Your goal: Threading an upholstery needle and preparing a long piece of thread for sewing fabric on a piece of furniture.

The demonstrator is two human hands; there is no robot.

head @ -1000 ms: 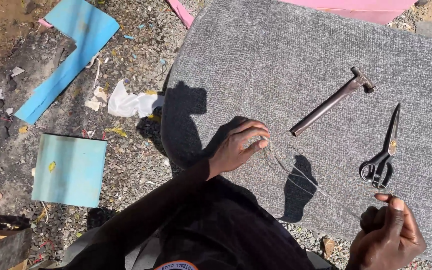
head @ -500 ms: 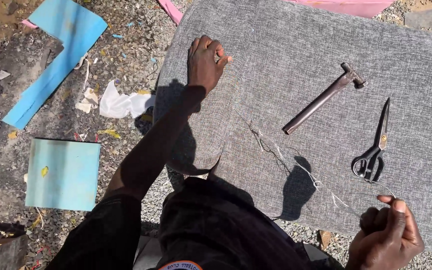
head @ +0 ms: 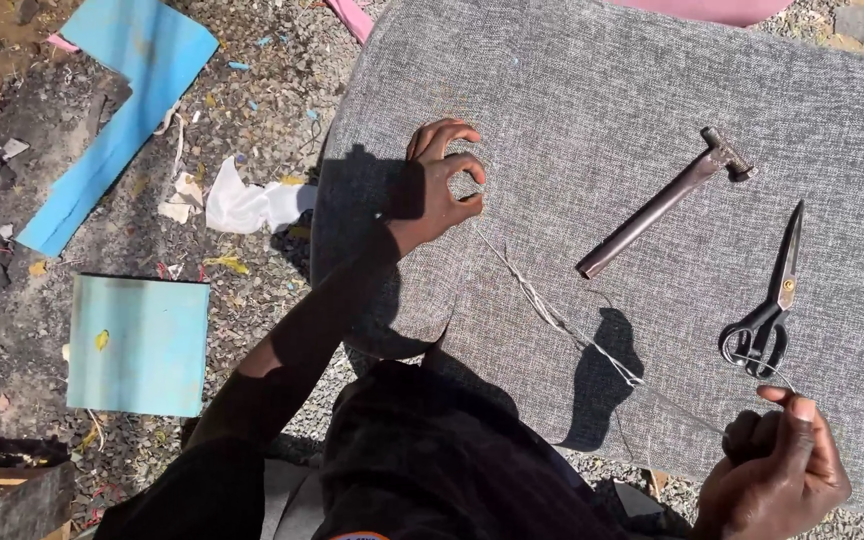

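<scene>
- The left hand (head: pixel 439 183) is stretched out from a bent arm over the near left part of the grey fabric cushion (head: pixel 592 90), fingers curled, thumb and forefinger pinched together at the cloth; it seems to be gripping the far end of the thread (head: pixel 562 325), though whatever sits between the fingertips is too small to make out.
- The right hand (head: pixel 774 470) is drawn back low at the near right edge, closed into a loose fist with the thumb on top, clamping the near end of the same thread.
- The thread runs taut and slanting across the cushion from one hand to the other, pale against the grey weave.
- A hammer (head: pixel 664 202) lies on the cushion beyond the thread, its head pointing away to the right.
- Black-handled scissors (head: pixel 767 305) lie closed just right of the hammer, handles nearest the right hand.
- Left of the cushion the gravel ground (head: pixel 252 110) is littered with scraps: a white rag (head: pixel 247 207), a blue board (head: pixel 139 345) and a long blue strip (head: pixel 112 110).
</scene>
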